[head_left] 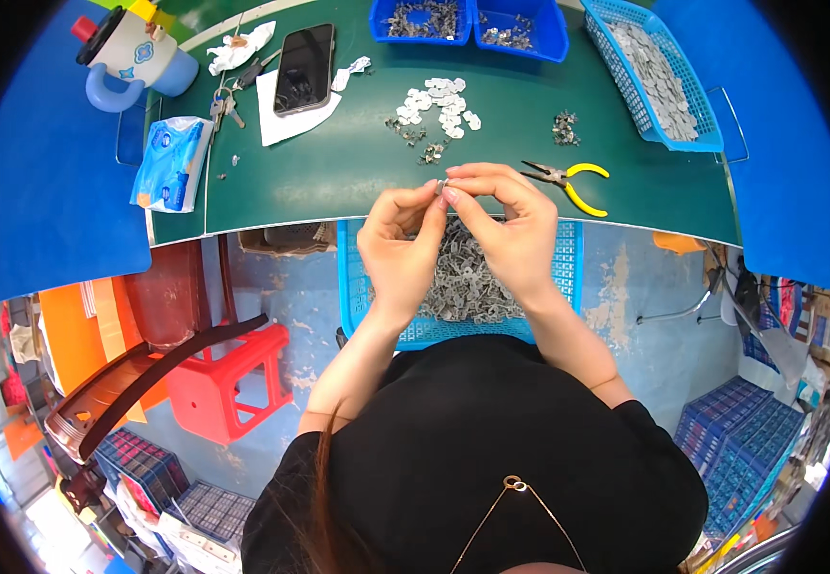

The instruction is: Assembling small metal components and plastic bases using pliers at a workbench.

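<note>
My left hand [402,247] and my right hand [511,228] meet at the table's near edge, fingertips pinched together. Between them is a small metal part [442,186], mostly covered by the fingers, so its exact shape is hard to make out. Below my hands sits a light-blue basket [353,277] heaped with small grey metal parts [468,282]. Just beyond my fingers, flat pale metal pieces [447,96] lie in a loose group, with tiny dark metal clips [431,153] beside them. Yellow-handled pliers [568,182] rest to the right of my right hand.
Blue bins [520,50] of small parts stand at the back, with a light-blue basket [707,134] of flat pieces at right. On the left are a phone [304,69], keys [227,107], a tissue pack [172,165] and a cup [142,59]. A red stool [214,392] stands lower left.
</note>
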The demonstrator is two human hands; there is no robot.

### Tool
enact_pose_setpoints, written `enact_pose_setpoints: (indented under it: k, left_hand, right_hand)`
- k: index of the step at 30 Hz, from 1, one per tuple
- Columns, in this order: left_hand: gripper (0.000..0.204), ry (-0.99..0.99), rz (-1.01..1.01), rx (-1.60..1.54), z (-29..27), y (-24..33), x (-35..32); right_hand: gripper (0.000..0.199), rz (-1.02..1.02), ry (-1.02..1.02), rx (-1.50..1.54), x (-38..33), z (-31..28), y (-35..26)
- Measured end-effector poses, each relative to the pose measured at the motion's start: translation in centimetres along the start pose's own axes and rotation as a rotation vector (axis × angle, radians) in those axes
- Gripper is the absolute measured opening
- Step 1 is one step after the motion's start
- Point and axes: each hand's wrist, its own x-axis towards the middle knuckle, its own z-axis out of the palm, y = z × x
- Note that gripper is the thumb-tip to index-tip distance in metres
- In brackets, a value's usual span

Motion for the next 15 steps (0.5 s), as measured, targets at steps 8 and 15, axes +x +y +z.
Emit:
enact_pose_setpoints:
  k: [8,15]
  left_hand:
    - [0.014,-0.036,-0.030,-0.140,0.7,0.0,-0.4]
    - [0.026,-0.110,-0.218,-0.355,1.3,-1.0,0.2]
  right_hand:
    - [0.019,-0.387,0.097,-0.285,-0.1,-0.6,0.2]
    - [0.026,-0.494,0.104,-0.354,-0.4,-1.7,1.7]
